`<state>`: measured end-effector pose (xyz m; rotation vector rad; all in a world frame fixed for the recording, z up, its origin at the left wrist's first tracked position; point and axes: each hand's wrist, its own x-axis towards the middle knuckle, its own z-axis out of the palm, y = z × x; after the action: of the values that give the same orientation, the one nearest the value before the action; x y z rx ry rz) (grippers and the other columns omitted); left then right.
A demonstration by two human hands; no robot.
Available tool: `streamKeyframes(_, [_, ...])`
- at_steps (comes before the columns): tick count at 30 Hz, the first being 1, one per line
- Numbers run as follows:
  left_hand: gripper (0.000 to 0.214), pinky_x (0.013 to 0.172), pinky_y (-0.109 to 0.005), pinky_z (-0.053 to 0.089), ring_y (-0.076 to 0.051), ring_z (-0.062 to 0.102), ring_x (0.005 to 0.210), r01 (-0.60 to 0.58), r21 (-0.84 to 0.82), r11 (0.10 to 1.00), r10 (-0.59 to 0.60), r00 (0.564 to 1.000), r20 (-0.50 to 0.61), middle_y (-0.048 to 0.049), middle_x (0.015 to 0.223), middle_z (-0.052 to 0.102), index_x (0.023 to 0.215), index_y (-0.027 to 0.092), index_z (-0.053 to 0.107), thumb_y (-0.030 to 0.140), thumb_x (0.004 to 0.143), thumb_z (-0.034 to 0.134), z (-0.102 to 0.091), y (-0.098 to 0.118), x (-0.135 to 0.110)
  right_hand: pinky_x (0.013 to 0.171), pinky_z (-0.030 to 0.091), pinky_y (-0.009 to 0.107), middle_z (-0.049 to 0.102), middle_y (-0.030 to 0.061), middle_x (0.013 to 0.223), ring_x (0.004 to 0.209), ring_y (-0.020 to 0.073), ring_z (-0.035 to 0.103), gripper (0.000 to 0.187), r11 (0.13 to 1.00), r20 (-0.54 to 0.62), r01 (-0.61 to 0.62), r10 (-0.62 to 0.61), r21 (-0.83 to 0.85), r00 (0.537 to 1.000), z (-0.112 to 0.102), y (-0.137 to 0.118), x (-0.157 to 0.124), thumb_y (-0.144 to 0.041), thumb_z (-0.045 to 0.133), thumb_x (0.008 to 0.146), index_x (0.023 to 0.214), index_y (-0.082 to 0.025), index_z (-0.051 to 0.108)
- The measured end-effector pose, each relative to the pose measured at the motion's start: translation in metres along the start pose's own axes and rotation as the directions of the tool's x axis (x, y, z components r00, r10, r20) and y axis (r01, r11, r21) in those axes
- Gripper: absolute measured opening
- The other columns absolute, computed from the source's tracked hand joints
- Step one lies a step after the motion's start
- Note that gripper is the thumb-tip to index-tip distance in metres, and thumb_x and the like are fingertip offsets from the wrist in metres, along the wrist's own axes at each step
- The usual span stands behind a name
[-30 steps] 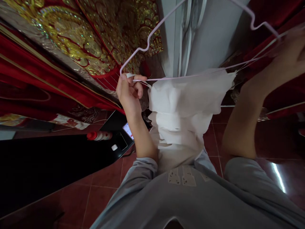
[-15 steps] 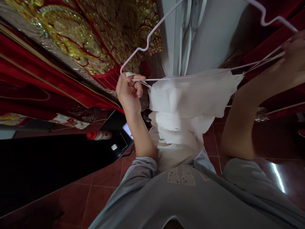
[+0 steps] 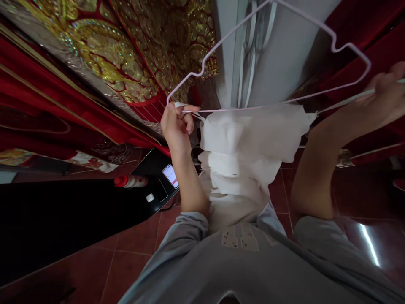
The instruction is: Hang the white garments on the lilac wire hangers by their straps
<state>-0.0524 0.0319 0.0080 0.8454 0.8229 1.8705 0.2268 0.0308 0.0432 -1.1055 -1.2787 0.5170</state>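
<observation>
A pale pink wire hanger (image 3: pixel 316 24) spans the space in front of me. My left hand (image 3: pixel 179 122) is closed around its left corner, where a white strap loops over the wire. From the hanger's lower bar hangs a white ruffled garment (image 3: pixel 249 143), its tiers falling toward my body. My right hand (image 3: pixel 384 90) is closed on the garment's other strap (image 3: pixel 346 100) and pulls it taut to the right. The hanger's right corner is free, a little left of my right hand. Some of the right fingers are hidden.
Gold-sequined red garments (image 3: pixel 126 55) hang at the left, with red cloth (image 3: pixel 348 25) at the right. Behind the hanger stands a grey cabinet with long handles (image 3: pixel 251 55). A black table (image 3: pixel 79 219) holds a red-capped bottle (image 3: pixel 129 181), a lit phone (image 3: pixel 171 175) and a small white case (image 3: pixel 149 197).
The hanger's right corner has come away from my right hand and shows whole. My right hand has moved slightly lower with the strap, while my left hand stays on its corner, shifted slightly right.
</observation>
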Motion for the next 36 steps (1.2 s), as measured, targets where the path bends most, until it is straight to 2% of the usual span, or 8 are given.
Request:
streamKeyframes(4, [0.049, 0.040, -0.030, 0.023, -0.012, 0.033, 0.038, -0.005, 0.034, 0.999, 0.006, 1.000, -0.019, -0.0085, 0.073, 0.073, 0.066, 0.022, 0.050, 0.042, 0.109, 0.061, 0.001, -0.001, -0.001, 0.068, 0.057, 0.029, 0.065, 0.0062, 0.103, 0.106, 0.0241, 0.073, 0.031, 1.000, -0.020, 0.006, -0.007, -0.025, 1.000, 0.012, -0.011, -0.009, -0.038, 0.059, 0.099, 0.126, -0.026, 0.069])
streamKeyframes(9, [0.047, 0.038, -0.028, 0.024, -0.011, 0.033, 0.037, -0.016, -0.003, 1.000, 0.016, 1.000, -0.019, -0.0082, 0.072, 0.073, 0.067, 0.022, 0.051, 0.042, 0.109, 0.060, 0.002, -0.004, -0.001, 0.078, 0.059, 0.035, 0.068, 0.0044, 0.089, 0.087, 0.0190, 0.073, 0.026, 0.982, -0.275, 0.187, -0.180, -0.001, 0.944, 0.007, -0.008, -0.021, -0.018, 0.052, 0.094, 0.099, -0.022, 0.077])
streamKeyframes(14, [0.047, 0.036, -0.027, 0.025, -0.011, 0.031, 0.037, 0.004, 0.015, 1.000, -0.003, 0.999, -0.046, -0.0082, 0.073, 0.072, 0.069, 0.023, 0.049, 0.044, 0.109, 0.061, 0.002, -0.005, -0.001, 0.086, 0.059, 0.036, 0.077, 0.0025, 0.095, 0.091, 0.0194, 0.075, 0.020, 0.956, 0.038, 0.286, -0.289, 0.067, 0.957, 0.017, -0.009, -0.025, -0.021, 0.062, 0.091, 0.097, -0.028, 0.080])
streamKeyframes(18, [0.046, 0.036, -0.025, 0.024, -0.010, 0.031, 0.038, -0.031, -0.005, 1.000, 0.031, 0.999, -0.024, -0.0062, 0.072, 0.071, 0.069, 0.021, 0.050, 0.038, 0.111, 0.058, 0.004, -0.003, -0.004, 0.082, 0.055, 0.031, 0.078, 0.0009, 0.094, 0.086, 0.0138, 0.073, 0.018, 0.971, 0.212, 0.221, -0.198, -0.093, 0.957, 0.021, -0.004, -0.019, -0.030, 0.062, 0.095, 0.094, -0.024, 0.079])
streamKeyframes(23, [0.040, 0.037, -0.025, 0.019, -0.009, 0.028, 0.038, -0.061, -0.067, 0.996, 0.065, 0.996, 0.057, -0.0065, 0.073, 0.072, 0.078, 0.018, 0.061, 0.026, 0.114, 0.046, 0.005, -0.002, -0.010, 0.078, 0.051, 0.034, 0.074, -0.0006, 0.089, 0.077, 0.0131, 0.065, 0.014, 0.954, 0.228, 0.241, -0.199, -0.176, 0.953, 0.021, 0.008, -0.019, -0.027, 0.065, 0.092, 0.102, -0.028, 0.076])
streamKeyframes(28, [0.029, 0.045, -0.028, 0.021, -0.009, 0.046, 0.049, -0.104, -0.008, 0.995, 0.104, 0.993, -0.064, -0.0096, 0.111, 0.077, 0.123, 0.018, 0.064, 0.026, 0.120, 0.037, -0.007, -0.002, -0.013, 0.083, 0.050, 0.039, 0.067, -0.0021, 0.082, 0.076, 0.0162, 0.064, 0.027, 0.945, 0.177, 0.228, -0.189, -0.235, 0.966, 0.017, 0.014, -0.021, -0.034, 0.061, 0.093, 0.120, -0.037, 0.067])
streamKeyframes(32, [0.036, 0.050, -0.031, 0.026, -0.009, 0.052, 0.059, -0.299, 0.176, 0.938, 0.328, 0.928, -0.174, -0.0063, 0.131, 0.072, 0.121, 0.018, 0.067, 0.004, 0.116, 0.034, -0.024, -0.006, -0.012, 0.088, 0.052, 0.041, 0.067, -0.0010, 0.083, 0.082, 0.0182, 0.066, 0.026, 0.940, 0.218, 0.226, -0.172, -0.256, 0.961, 0.016, 0.010, -0.023, -0.039, 0.060, 0.096, 0.122, -0.039, 0.064])
streamKeyframes(36, [0.018, 0.064, -0.033, 0.046, -0.020, 0.070, 0.096, -0.495, 0.328, 0.804, 0.551, 0.828, -0.101, -0.0066, 0.129, 0.072, 0.110, 0.015, 0.070, 0.002, 0.107, 0.057, -0.035, -0.006, -0.009, 0.085, 0.051, 0.042, 0.064, -0.0022, 0.080, 0.085, 0.0200, 0.068, 0.026, 0.944, 0.237, 0.253, -0.202, -0.210, 0.950, 0.019, 0.012, -0.025, -0.039, 0.059, 0.096, 0.122, -0.041, 0.063])
